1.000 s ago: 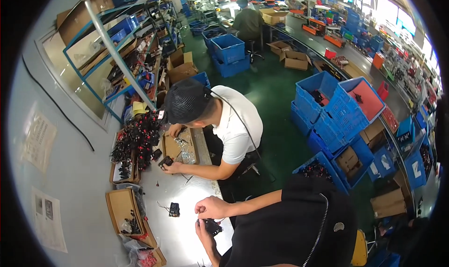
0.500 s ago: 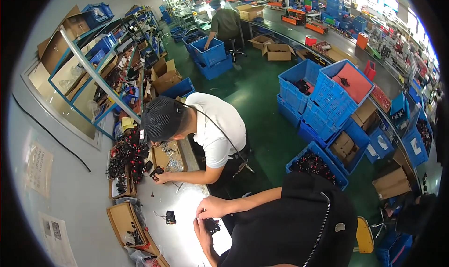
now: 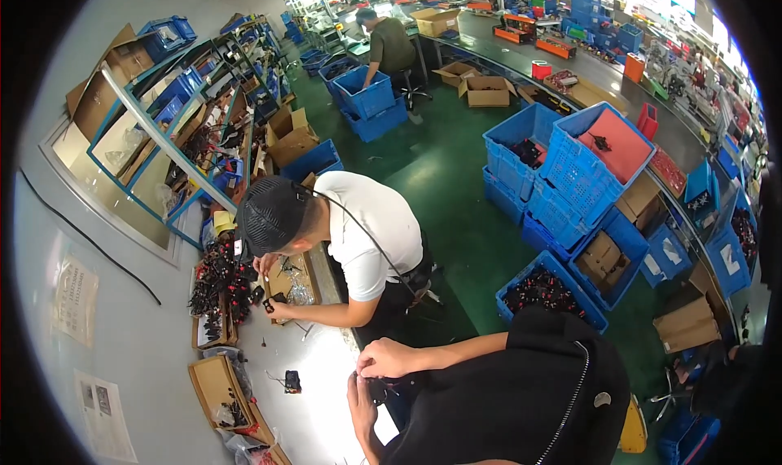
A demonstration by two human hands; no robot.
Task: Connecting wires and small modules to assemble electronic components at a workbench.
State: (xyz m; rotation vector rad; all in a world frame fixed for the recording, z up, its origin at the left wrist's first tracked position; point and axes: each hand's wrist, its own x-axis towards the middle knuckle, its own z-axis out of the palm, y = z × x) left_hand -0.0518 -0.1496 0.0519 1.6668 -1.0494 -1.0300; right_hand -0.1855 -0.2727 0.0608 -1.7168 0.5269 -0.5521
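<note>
**One dark part (image 3: 378, 390) in hand, not yet set down**

At the far left of my bench, an open cardboard box (image 3: 209, 375) holds loose black pieces, and a heap (image 3: 221, 274) of black and red parts rises beyond it. Next along, a co-worker's hand (image 3: 282, 310) holds a small black piece near a shallow tray. Nearer me, a black block (image 3: 292, 382) with thin wires lies alone on the white bench (image 3: 326, 357); I cannot tell whether it is finished or waiting.

My left hand (image 3: 362, 410) is curled around the side of the dark part, gripping it over the bench edge. My right hand (image 3: 386, 357) has its fingertips drawn together at the top; whether they pinch something, I cannot tell. I judge this piece mid-work, though what is done on it is hidden. To the right, a blue crate (image 3: 509, 290) on the floor is filled with similar-looking parts.
</note>
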